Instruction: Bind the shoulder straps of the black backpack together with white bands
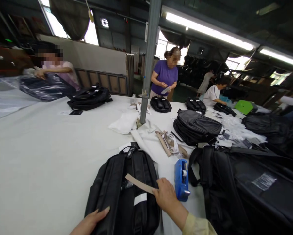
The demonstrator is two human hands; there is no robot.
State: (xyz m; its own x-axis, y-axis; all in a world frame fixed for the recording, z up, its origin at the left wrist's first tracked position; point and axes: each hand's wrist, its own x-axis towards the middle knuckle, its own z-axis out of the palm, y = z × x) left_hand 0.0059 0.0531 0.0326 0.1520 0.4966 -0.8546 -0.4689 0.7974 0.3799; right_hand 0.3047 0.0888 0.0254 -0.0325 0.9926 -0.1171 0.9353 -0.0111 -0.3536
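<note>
Fingers (155, 193) of the right hand (167, 195) pinch one end of a tan strip (139, 184), which I see slanting over a black backpack (124, 203) lying on the white surface (48, 163). Below the strip, a white label (140, 198) crosses one strap. The left hand (91, 222) has its thumb against the backpack's left side; cut off as my view is, I cannot tell how its other fingers stand. Just beside the right hand sits a blue tape dispenser (182, 179)
</note>
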